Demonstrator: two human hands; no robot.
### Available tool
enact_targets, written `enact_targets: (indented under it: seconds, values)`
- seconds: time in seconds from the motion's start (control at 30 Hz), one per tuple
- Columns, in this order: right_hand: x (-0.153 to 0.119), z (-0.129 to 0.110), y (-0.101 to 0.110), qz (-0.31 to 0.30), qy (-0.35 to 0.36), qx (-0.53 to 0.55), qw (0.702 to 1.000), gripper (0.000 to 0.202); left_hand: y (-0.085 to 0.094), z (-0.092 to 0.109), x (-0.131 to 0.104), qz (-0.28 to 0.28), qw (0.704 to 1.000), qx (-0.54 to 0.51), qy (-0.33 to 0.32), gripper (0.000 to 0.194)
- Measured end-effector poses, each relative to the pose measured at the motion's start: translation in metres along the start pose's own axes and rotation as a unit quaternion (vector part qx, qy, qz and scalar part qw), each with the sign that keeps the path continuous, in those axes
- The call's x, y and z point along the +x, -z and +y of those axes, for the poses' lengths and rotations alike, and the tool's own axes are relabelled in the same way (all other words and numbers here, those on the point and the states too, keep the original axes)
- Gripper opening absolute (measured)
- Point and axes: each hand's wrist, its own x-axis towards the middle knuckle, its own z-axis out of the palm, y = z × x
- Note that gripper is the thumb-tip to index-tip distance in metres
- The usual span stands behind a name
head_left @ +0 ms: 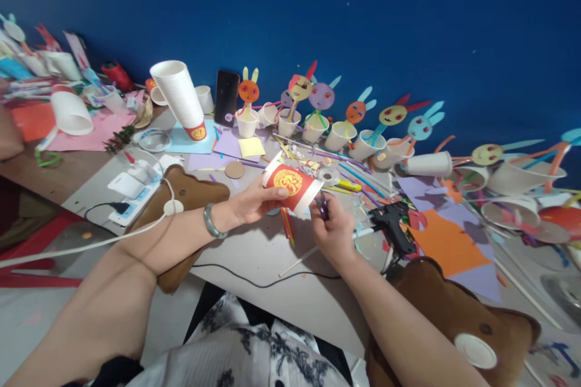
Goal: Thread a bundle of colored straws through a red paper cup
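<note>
My left hand (256, 201) is closed around a red and white paper cup (290, 186) with a gold round emblem, tipped on its side. The thumb presses on the cup's printed wall. At the cup's right end, my right hand (333, 227) grips dark purple-handled scissors (322, 205); their blades are hidden by the cup and fingers. Red and yellow strips (288, 227) lie on the table just below the cup. Behind it rest a roll of clear tape (327, 177) and a yellow cutter (347, 185).
A tall stack of paper cups (179, 97) stands back left, near an upright phone (226, 98). Cups with paper rabbit heads (321, 97) line the blue wall. A black glue gun (394, 227) lies right, a power strip (135, 196) left. Brown cushions (200, 184) flank the table's front.
</note>
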Motion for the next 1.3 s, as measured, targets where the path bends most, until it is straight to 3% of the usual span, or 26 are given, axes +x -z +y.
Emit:
enact_targets:
  seconds: [0.17,0.27,0.4,0.6,0.73,0.83,1.0,1.2,1.3]
  values:
    - [0.003,-0.002,0.005,-0.001,-0.103,0.149,0.983,0.023,0.006,0.003,0.002,0.023,0.999,-0.039,0.011,0.059]
    - [0.002,0.004,0.004,0.013,-0.141,0.183,0.973,0.028,0.013,0.006,0.006,0.030,0.997,-0.071,0.020,0.061]
    - [0.000,0.013,0.002,0.002,-0.145,0.187,0.972,0.021,0.023,0.007,0.012,0.053,0.994,-0.092,0.029,0.060]
    - [0.000,0.014,-0.001,0.029,-0.129,0.187,0.973,0.015,0.025,0.004,0.020,0.057,0.997,-0.044,0.038,0.055]
    - [0.002,0.011,-0.005,0.072,-0.108,0.223,0.966,0.025,0.022,-0.003,0.026,0.072,0.996,-0.015,0.052,0.054]
    - [0.002,0.012,-0.008,0.059,-0.117,0.257,0.957,0.040,0.015,-0.006,0.027,0.087,0.990,0.005,0.113,0.060]
    - [0.004,0.015,-0.009,0.032,-0.103,0.288,0.952,0.073,-0.008,-0.002,0.022,0.059,0.984,0.028,0.164,0.065]
    - [0.015,0.005,0.008,0.056,-0.038,0.253,0.965,0.078,-0.028,0.002,0.015,-0.031,0.977,0.083,0.194,0.076]
    - [0.018,0.002,0.014,0.050,-0.055,0.234,0.969,0.077,-0.028,-0.003,0.017,-0.044,0.975,0.090,0.200,0.078]
